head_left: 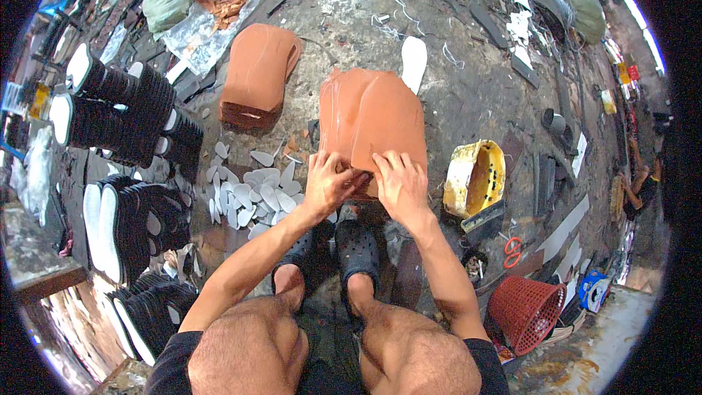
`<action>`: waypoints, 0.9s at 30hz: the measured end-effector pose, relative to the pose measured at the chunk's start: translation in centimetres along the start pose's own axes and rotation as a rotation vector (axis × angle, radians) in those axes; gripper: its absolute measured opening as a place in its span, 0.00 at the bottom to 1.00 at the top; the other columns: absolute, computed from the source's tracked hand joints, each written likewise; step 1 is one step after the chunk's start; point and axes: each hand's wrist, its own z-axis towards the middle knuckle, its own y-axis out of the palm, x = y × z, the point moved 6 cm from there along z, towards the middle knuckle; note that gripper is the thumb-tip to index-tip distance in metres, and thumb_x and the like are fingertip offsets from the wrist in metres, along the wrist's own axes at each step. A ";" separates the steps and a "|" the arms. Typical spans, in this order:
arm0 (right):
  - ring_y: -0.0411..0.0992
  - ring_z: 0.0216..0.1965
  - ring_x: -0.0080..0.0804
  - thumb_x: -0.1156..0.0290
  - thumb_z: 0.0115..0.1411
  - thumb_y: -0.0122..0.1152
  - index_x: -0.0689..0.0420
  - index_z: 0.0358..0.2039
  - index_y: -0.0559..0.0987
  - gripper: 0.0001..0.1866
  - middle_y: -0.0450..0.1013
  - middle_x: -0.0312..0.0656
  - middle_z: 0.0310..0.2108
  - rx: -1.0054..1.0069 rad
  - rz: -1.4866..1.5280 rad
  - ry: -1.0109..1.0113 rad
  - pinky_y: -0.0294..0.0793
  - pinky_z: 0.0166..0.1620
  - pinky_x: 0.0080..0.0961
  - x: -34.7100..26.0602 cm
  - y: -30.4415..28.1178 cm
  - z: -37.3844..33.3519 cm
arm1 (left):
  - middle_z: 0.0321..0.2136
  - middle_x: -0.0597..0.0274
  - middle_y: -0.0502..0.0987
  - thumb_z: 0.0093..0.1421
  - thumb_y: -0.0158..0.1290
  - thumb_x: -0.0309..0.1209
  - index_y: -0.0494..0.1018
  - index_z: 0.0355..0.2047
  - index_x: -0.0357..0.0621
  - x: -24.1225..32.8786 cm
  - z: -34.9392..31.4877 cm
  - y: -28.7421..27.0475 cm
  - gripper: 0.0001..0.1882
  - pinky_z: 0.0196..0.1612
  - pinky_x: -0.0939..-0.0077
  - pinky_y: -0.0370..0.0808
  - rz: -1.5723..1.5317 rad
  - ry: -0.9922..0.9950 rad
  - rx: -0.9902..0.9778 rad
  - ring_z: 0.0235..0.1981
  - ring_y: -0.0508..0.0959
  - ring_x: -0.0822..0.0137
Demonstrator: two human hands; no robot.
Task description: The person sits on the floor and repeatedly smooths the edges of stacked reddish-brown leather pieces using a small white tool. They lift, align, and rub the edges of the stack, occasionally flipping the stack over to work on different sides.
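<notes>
In front of my feet lies a stack of reddish-brown sole-shaped sheets (391,117), two rounded outlines side by side. My left hand (330,181) is closed at its near edge, with fingers curled in and their tips partly hidden. Beside it, my right hand (402,184) grips the near edge of the right-hand sheet, fingertips on top and thumb tucked out of sight. A white insole (414,62) lies just beyond the stack. To the left, near my left forearm, small pale grey oval pieces (252,194) are heaped on the floor.
Another brown stack (256,66) sits at far left. Bundles of black soles with white faces (131,223) line the left side. On the right are a yellow-stained tub (453,179), red-handled scissors (513,251) and a red basket (523,314). Scraps litter the floor.
</notes>
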 end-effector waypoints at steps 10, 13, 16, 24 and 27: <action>0.77 0.41 0.42 0.68 0.58 0.59 0.55 0.34 0.80 0.06 0.75 0.41 0.37 0.171 -0.024 -0.166 0.79 0.36 0.46 -0.4 0.9 -1.2 | 0.37 0.59 0.72 0.58 0.62 0.45 0.82 0.45 0.57 1.6 -0.6 -0.7 0.16 0.47 0.56 0.66 -0.001 0.011 -0.058 0.42 0.70 0.55; 0.76 0.49 0.41 0.66 0.59 0.60 0.56 0.41 0.81 0.12 0.75 0.41 0.42 -0.096 -0.069 -0.053 0.78 0.46 0.44 -0.2 0.3 0.1 | 0.38 0.58 0.73 0.59 0.61 0.45 0.82 0.45 0.55 1.0 -0.6 -1.6 0.16 0.49 0.54 0.67 -0.146 -0.067 -0.053 0.43 0.71 0.54; 0.74 0.54 0.41 0.60 0.60 0.65 0.56 0.52 0.80 0.22 0.76 0.43 0.51 -0.241 0.048 -0.056 0.74 0.54 0.39 0.6 -0.1 1.1 | 0.47 0.57 0.73 0.61 0.58 0.47 0.78 0.52 0.51 1.7 0.7 -1.9 0.22 0.53 0.51 0.67 -0.110 -0.065 -0.081 0.50 0.70 0.52; 0.69 0.60 0.56 0.60 0.67 0.60 0.65 0.56 0.75 0.24 0.71 0.61 0.56 0.167 0.542 0.540 0.67 0.62 0.45 14.1 5.5 0.1 | 0.62 0.48 0.64 0.62 0.53 0.54 0.69 0.61 0.44 3.7 1.2 0.1 0.34 0.70 0.38 0.49 0.099 -0.049 -0.301 0.68 0.57 0.40; 0.74 0.52 0.41 0.85 0.59 0.63 0.61 0.55 0.66 0.25 0.74 0.50 0.47 0.553 0.953 0.383 0.74 0.53 0.35 3.3 -1.4 0.8 | 0.66 0.51 0.62 0.63 0.58 0.44 0.69 0.61 0.42 0.8 0.9 -3.7 0.30 0.68 0.46 0.58 -0.261 -0.330 0.016 0.68 0.60 0.47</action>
